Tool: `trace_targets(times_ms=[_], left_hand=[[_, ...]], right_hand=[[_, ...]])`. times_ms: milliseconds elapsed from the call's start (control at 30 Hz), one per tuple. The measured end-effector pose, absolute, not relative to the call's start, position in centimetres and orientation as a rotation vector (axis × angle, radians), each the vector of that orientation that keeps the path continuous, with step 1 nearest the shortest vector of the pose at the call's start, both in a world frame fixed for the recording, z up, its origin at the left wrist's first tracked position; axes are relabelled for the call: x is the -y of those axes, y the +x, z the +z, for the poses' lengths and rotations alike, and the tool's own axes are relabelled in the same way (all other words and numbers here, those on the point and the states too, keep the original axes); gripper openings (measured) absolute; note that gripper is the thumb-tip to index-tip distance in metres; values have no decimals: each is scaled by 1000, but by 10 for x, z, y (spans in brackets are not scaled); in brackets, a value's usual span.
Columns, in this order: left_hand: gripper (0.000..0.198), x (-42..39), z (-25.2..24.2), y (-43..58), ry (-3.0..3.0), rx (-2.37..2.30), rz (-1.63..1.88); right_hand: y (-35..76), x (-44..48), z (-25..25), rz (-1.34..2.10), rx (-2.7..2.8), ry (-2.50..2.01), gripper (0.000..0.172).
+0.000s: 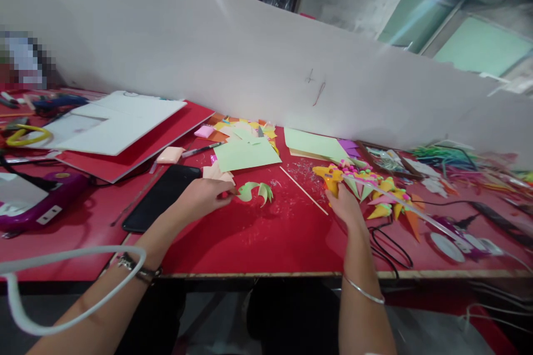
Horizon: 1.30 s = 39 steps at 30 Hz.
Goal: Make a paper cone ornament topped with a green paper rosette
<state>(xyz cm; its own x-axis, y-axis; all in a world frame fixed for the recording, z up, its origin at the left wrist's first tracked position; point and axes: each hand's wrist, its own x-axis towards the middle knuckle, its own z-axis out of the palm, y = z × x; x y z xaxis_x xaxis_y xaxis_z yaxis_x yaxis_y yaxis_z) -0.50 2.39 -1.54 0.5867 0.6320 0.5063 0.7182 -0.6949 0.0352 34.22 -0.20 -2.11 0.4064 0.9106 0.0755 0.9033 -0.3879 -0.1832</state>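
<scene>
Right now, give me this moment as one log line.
left hand: pinching green leaves | right hand: gripping glue gun | surface: red table | nearby: black phone, paper cones

Bright overhead glare, warped blurry edges

Both forearms reach up from the bottom edge. The left hand point(206, 194), left of centre, has its fingertips pinched together. The right hand point(343, 203), right of centre, is curled closed.
</scene>
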Motion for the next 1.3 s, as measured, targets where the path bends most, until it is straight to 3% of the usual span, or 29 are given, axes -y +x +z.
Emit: trace_targets(times_ms=[167,300,467,600,800,1033,1300], left_hand=[[48,-27,-20,-11,-2704,1080,-677],[41,-28,-23,-13,-2757,1084,-628],[21,-32,-26,-12,-2855,1020,-576],[21,-29,-24,-9,-2884,1038,-557],[36,-20,-19,2,-2828,1195,-451],[23,-17,-15,7,-2907,1162,-369],[26,-21,-20,5,-2922,1164,-258]], right_hand=[[340,15,-11,-66,1584,-2543,36],[321,31,5,-147,1642,-2527,18],[265,19,0,339,1887,-1818,15],[229,1,-20,411,1922,-1640,13],[222,-4,-31,386,1922,-1653,10],[224,-8,-38,402,1940,-1693,6],[219,-7,-37,366,1962,-1729,5]])
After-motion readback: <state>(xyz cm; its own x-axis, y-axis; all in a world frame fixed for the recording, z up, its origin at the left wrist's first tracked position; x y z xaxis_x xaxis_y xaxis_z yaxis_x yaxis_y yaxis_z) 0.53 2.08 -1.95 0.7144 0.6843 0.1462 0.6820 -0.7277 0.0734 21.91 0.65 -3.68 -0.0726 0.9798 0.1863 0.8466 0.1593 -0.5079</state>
